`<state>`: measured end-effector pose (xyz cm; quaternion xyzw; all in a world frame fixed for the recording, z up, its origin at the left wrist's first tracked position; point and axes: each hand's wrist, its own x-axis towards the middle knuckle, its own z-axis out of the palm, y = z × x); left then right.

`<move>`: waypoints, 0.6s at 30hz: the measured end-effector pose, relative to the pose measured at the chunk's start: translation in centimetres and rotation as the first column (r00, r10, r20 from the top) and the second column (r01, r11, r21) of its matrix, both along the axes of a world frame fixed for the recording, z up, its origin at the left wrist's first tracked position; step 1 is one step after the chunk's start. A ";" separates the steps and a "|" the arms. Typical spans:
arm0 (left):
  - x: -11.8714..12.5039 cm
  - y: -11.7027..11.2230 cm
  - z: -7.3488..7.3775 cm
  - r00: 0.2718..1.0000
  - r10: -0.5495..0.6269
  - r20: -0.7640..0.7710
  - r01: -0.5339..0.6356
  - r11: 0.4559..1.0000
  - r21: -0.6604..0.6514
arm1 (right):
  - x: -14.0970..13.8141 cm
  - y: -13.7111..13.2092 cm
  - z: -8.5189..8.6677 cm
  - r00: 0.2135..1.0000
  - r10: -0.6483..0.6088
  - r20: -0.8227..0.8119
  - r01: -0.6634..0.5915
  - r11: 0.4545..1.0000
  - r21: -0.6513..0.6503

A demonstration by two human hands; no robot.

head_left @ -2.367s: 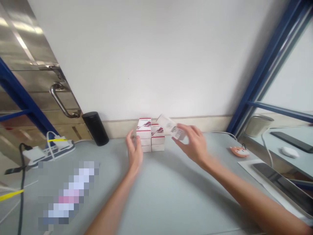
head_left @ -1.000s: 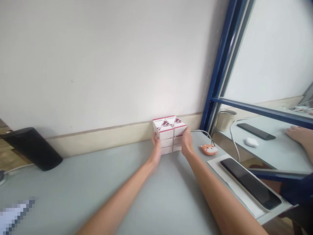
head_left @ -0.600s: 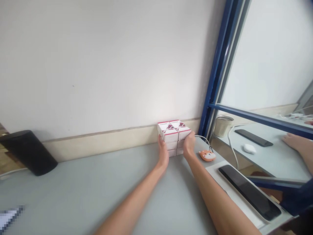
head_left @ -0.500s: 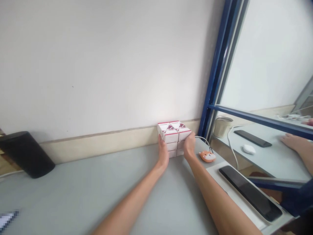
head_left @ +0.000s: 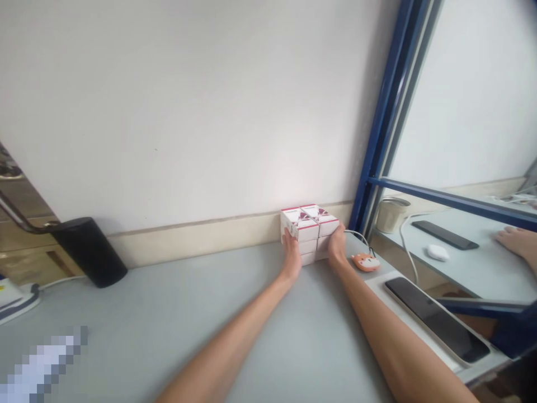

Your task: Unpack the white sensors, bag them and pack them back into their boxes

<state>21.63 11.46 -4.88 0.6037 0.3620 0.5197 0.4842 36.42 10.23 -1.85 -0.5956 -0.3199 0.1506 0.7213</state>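
White-red boxes [head_left: 309,232], six visible, two columns; left hand [head_left: 291,253], right hand [head_left: 337,246]: fingers flat, pressing outer sides.

White for the stack of small boxes [head_left: 310,232], with a red band along each lid edge and dark red triangles on top. Pale grey-blue across the tabletop [head_left: 168,324]. Plain white on the wall [head_left: 210,112], cream on the skirting strip [head_left: 188,238] below it. Matt black for the cylinder [head_left: 90,252] at the left. Deep blue on the metal frame [head_left: 386,112]. Orange with a white face and small dark marks for the fox-shaped trinket [head_left: 366,261]. Glossy black on the tablet screen [head_left: 436,319], over a white sheet [head_left: 375,285]. Dull silver for the metal cup [head_left: 392,214]. White for the cable [head_left: 406,240] and the small rounded case [head_left: 438,252]; black for the phone [head_left: 444,234] beside it.
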 end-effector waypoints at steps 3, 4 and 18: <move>-1.5 -0.3 0.5 0.998 -0.060 -0.019 0.061 0.998 0.005 | -0.5 0.0 -0.1 0.997 -0.046 -0.055 0.045 0.999 -0.028; -2.1 -0.4 0.8 0.996 -0.081 -0.023 0.081 0.997 0.006 | -0.7 0.0 -0.2 0.996 -0.055 -0.063 0.053 0.998 -0.030; -2.4 -0.9 1.1 0.997 -0.050 -0.056 0.055 0.995 0.080 | 0.8 1.1 -1.0 0.997 0.002 -0.080 -0.003 1.000 -0.005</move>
